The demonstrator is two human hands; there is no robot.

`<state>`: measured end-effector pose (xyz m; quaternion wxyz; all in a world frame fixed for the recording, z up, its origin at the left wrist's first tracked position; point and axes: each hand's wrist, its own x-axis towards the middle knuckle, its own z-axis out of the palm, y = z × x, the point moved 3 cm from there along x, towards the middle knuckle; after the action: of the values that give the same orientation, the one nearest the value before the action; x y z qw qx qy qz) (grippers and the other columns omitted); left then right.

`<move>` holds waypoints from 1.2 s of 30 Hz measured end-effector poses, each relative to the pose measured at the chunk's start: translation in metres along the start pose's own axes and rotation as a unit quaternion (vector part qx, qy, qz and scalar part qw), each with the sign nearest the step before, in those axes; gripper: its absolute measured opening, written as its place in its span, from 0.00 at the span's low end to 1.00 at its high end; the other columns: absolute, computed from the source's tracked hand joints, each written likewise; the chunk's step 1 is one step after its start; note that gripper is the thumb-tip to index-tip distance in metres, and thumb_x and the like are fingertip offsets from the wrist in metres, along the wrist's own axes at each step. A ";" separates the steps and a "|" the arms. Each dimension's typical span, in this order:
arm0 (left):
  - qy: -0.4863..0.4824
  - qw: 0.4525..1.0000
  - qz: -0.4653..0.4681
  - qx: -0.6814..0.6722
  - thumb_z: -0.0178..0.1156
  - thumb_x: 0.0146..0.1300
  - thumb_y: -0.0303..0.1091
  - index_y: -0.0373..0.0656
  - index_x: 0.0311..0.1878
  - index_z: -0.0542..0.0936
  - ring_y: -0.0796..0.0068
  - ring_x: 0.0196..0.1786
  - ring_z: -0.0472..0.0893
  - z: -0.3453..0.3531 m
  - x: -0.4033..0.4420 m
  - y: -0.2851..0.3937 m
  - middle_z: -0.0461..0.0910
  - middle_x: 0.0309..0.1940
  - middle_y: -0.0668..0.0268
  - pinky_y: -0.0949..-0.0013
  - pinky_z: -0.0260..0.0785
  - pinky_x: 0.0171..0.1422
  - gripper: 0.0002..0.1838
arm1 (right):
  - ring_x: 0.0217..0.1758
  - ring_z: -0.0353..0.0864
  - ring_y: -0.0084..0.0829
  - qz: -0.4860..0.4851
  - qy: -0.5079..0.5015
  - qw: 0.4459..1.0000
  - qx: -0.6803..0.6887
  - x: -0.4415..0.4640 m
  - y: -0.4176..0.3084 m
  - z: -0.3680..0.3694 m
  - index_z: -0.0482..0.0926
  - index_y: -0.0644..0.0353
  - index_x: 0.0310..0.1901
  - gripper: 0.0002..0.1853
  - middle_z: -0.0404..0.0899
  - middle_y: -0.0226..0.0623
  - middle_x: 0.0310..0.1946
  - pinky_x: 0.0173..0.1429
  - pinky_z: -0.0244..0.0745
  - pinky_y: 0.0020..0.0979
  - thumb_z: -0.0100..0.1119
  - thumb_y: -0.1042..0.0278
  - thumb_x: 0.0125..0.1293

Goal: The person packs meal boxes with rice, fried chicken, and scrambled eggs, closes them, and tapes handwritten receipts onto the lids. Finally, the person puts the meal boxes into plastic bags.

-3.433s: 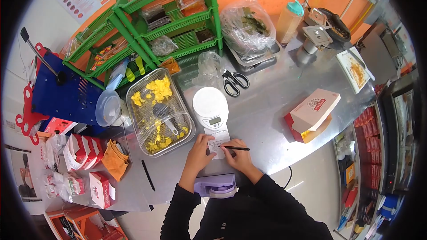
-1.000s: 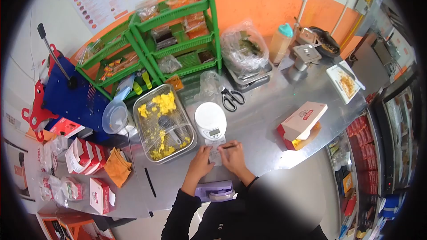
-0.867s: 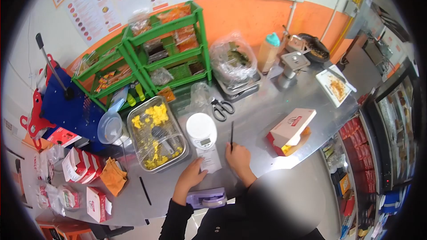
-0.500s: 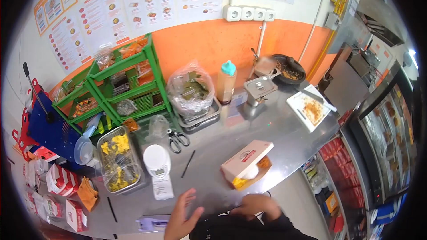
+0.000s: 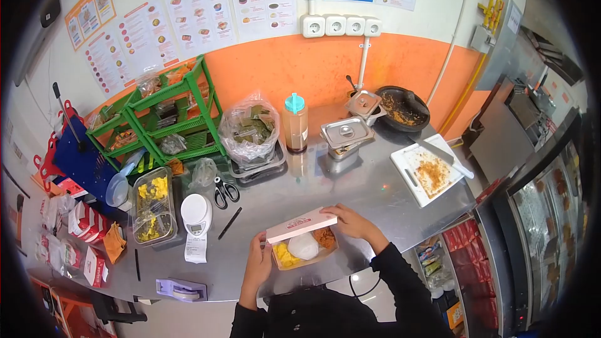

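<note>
A food box rests on the steel counter near its front edge, its lid partly raised. Inside it are yellow pieces, a round white portion and a brown portion. My left hand grips the box's left side. My right hand holds the lid at its upper right corner. To the left, a receipt lies beside a white kitchen scale. A black pen lies on the counter between the scale and the box.
A tray of yellow pieces, scissors and a purple tape dispenser are left. Behind stand green racks, a bagged tray, a bottle and metal containers. A cutting board with a knife lies right.
Both hands have left the receipt and now hold the food box. The pen was put down on the counter. The box has moved closer and turned, and the view has swung right.
</note>
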<state>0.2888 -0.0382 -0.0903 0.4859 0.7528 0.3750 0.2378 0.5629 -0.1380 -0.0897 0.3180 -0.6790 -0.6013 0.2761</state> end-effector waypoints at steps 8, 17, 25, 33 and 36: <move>0.036 0.996 -0.079 -0.036 0.39 0.70 0.36 0.41 0.61 0.61 0.57 0.52 0.75 0.008 0.005 0.006 0.72 0.49 0.50 0.64 0.66 0.58 0.19 | 0.54 0.75 0.43 0.045 -0.009 0.989 0.140 0.009 0.004 -0.001 0.70 0.56 0.58 0.21 0.72 0.48 0.54 0.60 0.67 0.35 0.44 0.74 0.62; 0.030 0.992 -0.055 -0.105 0.39 0.63 0.28 0.41 0.62 0.60 0.62 0.52 0.76 0.021 -0.012 0.004 0.73 0.45 0.52 0.64 0.67 0.56 0.22 | 0.60 0.72 0.37 0.002 -0.040 0.975 0.220 -0.014 0.023 0.017 0.64 0.55 0.62 0.25 0.71 0.46 0.58 0.65 0.63 0.33 0.46 0.80 0.62; -0.084 0.990 -0.085 -0.071 0.46 0.64 0.33 0.41 0.61 0.61 0.58 0.56 0.74 0.001 -0.006 -0.031 0.69 0.58 0.49 0.63 0.63 0.62 0.22 | 0.63 0.66 0.34 0.018 -0.134 0.940 0.312 -0.025 0.027 0.024 0.56 0.52 0.67 0.31 0.67 0.44 0.60 0.65 0.63 0.33 0.48 0.82 0.61; -0.114 0.990 -0.056 -0.061 0.62 0.61 0.43 0.42 0.61 0.63 0.56 0.57 0.75 0.007 -0.012 -0.018 0.64 0.62 0.48 0.60 0.70 0.57 0.30 | 0.67 0.59 0.39 0.113 -0.216 0.877 0.415 -0.024 0.042 0.024 0.61 0.51 0.64 0.33 0.54 0.42 0.66 0.68 0.59 0.38 0.58 0.75 0.55; -0.112 0.992 0.022 0.045 0.62 0.61 0.45 0.44 0.65 0.63 0.53 0.61 0.70 0.003 -0.017 -0.011 0.59 0.65 0.46 0.57 0.67 0.61 0.33 | 0.69 0.56 0.41 0.040 -0.149 0.941 0.302 -0.032 0.040 0.033 0.65 0.51 0.63 0.32 0.54 0.43 0.66 0.69 0.59 0.41 0.64 0.66 0.55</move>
<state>0.2771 -0.0507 -0.1018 0.4851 0.8037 0.3122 0.1456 0.5599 -0.1698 -0.1420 0.4030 -0.5260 -0.5026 0.5552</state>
